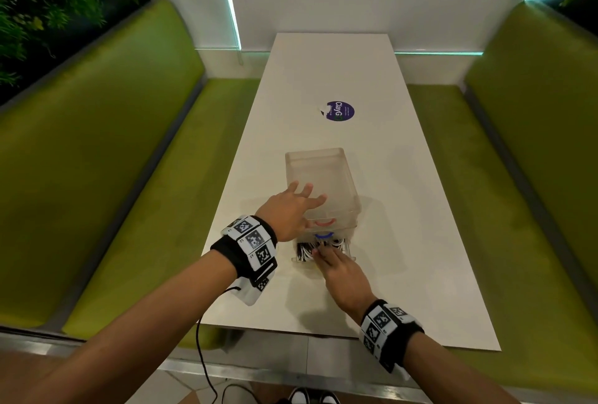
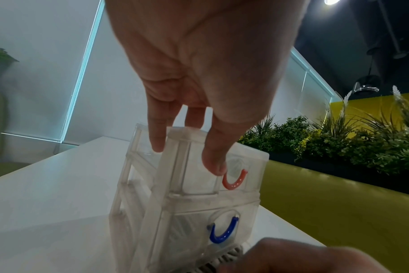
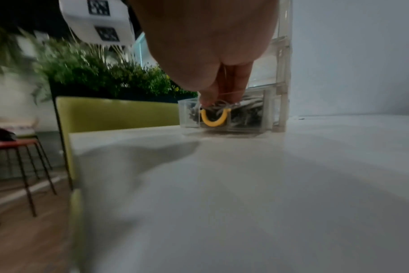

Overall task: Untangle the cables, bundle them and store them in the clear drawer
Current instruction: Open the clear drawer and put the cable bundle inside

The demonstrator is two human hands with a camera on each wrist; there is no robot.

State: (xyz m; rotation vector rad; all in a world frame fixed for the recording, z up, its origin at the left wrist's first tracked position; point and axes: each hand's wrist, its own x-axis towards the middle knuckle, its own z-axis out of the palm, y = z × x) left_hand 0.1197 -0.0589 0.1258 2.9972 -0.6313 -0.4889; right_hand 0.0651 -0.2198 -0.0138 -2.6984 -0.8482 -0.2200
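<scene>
A clear drawer unit (image 1: 320,177) stands on the white table (image 1: 404,241). Its top drawer has a red handle (image 2: 234,180) and its middle drawer a blue handle (image 2: 222,232). The bottom drawer (image 3: 189,114), with a yellow handle (image 3: 214,120), is pulled out toward me. Inside it lie bundled black and white cables (image 1: 305,246) (image 3: 247,109). My left hand (image 1: 302,206) rests on top of the unit with straight, spread fingers (image 2: 155,136), its thumb against the top drawer's front. My right hand (image 1: 323,256) reaches into the open drawer, thumb and fingertips (image 3: 207,100) pinching the cables.
Green benches (image 1: 113,161) (image 1: 517,177) flank the table on both sides. A purple round sticker (image 1: 339,111) lies on the table beyond the unit. A black wire (image 1: 202,355) hangs from my left wristband. Plants (image 2: 339,140) line the bench back.
</scene>
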